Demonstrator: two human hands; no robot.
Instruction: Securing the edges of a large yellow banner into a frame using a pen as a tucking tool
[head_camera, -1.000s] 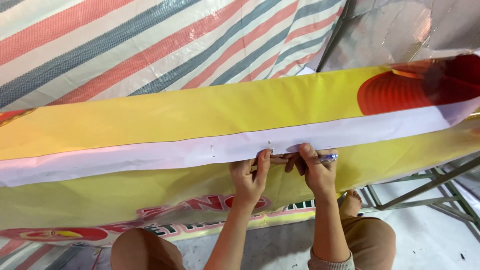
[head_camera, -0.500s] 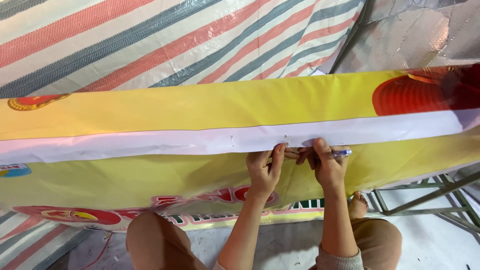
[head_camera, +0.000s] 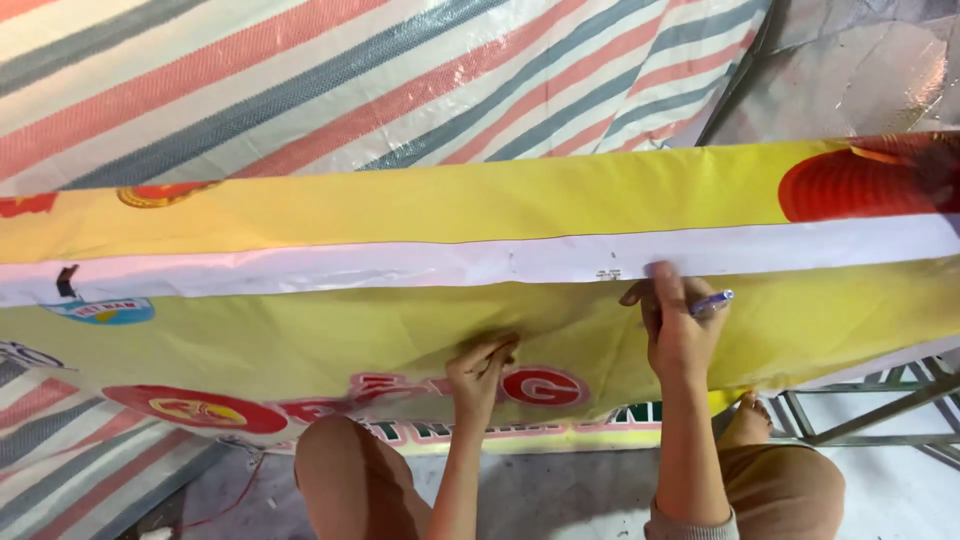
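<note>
1. Pen (head_camera: 712, 301): clamped in the right hand (head_camera: 678, 335), its tip pointing right, just below the white strip (head_camera: 480, 262).
2. Left hand (head_camera: 480, 375) lies lower left, fingers curled, pressing the yellow banner (head_camera: 330, 335), holding nothing.
3. The strip runs left to right; the right hand is nearer.

Striped tarp (head_camera: 350, 90) behind; silver sheeting (head_camera: 850, 70) right; metal frame (head_camera: 870, 420) on pale floor (head_camera: 900, 490).
</note>
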